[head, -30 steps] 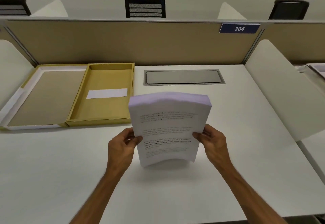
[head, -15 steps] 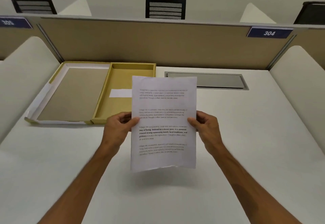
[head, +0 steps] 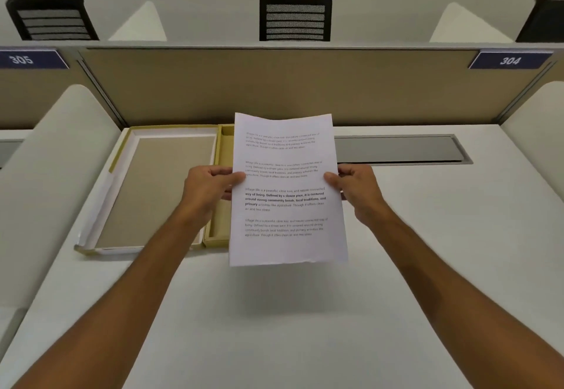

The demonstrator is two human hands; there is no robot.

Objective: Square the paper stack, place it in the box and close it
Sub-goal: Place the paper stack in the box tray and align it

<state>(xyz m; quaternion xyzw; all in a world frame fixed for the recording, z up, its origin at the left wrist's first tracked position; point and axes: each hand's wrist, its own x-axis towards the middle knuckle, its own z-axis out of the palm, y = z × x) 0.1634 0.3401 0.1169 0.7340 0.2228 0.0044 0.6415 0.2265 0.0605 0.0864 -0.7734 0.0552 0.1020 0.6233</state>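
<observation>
I hold a white paper stack (head: 287, 190) with printed text above the desk, its long sides pinched between both hands. My left hand (head: 207, 188) grips the left edge and my right hand (head: 355, 188) grips the right edge. The stack hangs over the right part of the open yellow box (head: 221, 230), hiding most of its tray. The box's lid (head: 158, 193) lies flat to the left, inside up, showing a brown liner with a white border.
The white desk (head: 305, 327) has a grey cable hatch (head: 396, 149) at the back right. A tan partition (head: 274, 86) closes the back, and white curved side dividers (head: 45, 181) stand on both sides. Black chairs show beyond the partition.
The paper stack went from standing bowed near the desk to held flat-faced and higher, and it has shifted left over the box tray. My view has also panned left.
</observation>
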